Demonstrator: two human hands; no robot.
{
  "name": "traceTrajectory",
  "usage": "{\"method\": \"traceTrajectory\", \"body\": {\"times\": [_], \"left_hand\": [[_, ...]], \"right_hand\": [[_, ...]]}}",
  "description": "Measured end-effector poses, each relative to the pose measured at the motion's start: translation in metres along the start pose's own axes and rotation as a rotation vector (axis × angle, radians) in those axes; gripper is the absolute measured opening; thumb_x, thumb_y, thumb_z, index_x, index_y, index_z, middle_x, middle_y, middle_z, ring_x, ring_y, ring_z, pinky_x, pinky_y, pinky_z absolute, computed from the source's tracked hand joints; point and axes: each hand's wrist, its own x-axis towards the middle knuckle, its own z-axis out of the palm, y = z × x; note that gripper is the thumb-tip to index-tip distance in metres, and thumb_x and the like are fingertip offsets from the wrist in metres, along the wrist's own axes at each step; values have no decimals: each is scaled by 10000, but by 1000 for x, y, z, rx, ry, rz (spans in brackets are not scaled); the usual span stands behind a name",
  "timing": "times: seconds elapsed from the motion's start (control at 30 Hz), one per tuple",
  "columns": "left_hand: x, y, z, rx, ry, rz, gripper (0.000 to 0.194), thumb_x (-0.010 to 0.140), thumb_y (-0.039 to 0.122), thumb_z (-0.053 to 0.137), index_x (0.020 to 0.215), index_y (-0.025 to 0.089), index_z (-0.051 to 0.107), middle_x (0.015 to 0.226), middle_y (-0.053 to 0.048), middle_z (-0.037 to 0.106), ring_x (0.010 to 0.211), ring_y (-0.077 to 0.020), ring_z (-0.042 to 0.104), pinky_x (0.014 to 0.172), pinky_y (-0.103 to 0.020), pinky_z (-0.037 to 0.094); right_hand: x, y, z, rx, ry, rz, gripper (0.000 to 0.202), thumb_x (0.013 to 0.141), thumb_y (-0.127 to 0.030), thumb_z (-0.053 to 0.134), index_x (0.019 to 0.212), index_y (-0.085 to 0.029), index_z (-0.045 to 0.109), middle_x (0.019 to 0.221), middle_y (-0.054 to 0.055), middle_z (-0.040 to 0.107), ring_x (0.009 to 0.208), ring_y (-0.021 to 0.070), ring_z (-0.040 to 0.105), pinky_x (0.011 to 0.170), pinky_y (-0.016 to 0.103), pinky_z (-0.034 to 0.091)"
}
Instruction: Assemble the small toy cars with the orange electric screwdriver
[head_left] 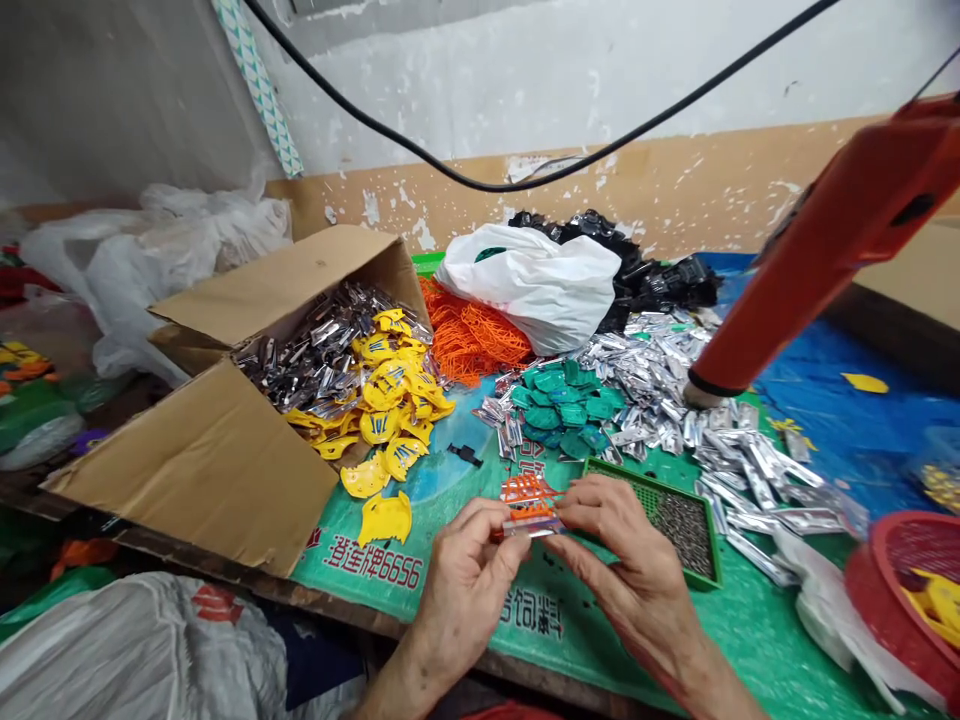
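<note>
My left hand (469,585) and my right hand (634,565) meet near the table's front edge, both closed on one small assembly. It joins an orange plastic lattice piece (526,490) with a shiny silver strip (534,526) along its near side. My left thumb and fingers pinch the left end, while my right fingers press at the right end. Fingertips partly hide where the two parts meet. Just beyond my right hand sits a green tray (711,580) of small dark screws. A small black plastic part (465,455) lies on the green sheet farther back.
An open cardboard box (225,470) spills silver parts and yellow pieces (386,520) at left. Orange lattices (472,335), green pieces (566,410) and silver strips (750,465) are heaped behind. A red power screwdriver (810,260) hangs at right above the table, near a red basket (870,590).
</note>
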Motion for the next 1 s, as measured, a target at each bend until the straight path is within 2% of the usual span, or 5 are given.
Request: {"method": "traceTrajectory", "body": {"times": [0.33,0.53,0.63,0.8,1.0], "left_hand": [[-1,-4,-2,109,-58,225,171,774,166,687,905,253,756,913,-89,712,911,-254,628,867,-367,462],[-4,-11,-11,180,-128,325,251,743,103,702,931,256,764,940,-108,740,887,-259,677,805,-345,518],[-8,-16,-16,308,-131,492,315,733,62,695,976,255,746,960,-94,748,883,-241,699,772,-305,552],[-11,-18,-22,677,-58,970,207,850,101,551,1017,142,666,935,-99,746,875,-178,704,758,-245,567],[-12,-18,-23,813,-25,1043,142,907,157,494,936,125,630,880,-98,737,863,-142,699,776,-205,556]], "right_hand": [[-12,2,-7,207,50,43,255,801,-108,655,973,-296,651,867,22,664,938,218,574,885,432,448],[-16,-6,-15,79,93,-52,265,807,-118,643,1009,-289,649,886,53,659,916,223,585,811,404,505],[-15,-15,-19,-55,54,-149,209,819,-124,624,985,-249,645,864,58,686,871,207,598,762,360,525],[-15,-31,-19,-290,97,-230,97,842,-109,595,867,-176,662,809,28,721,843,182,585,772,344,467],[-24,-36,-13,-324,144,-184,80,815,-91,626,806,-160,666,822,14,723,845,184,560,843,403,387]]}}
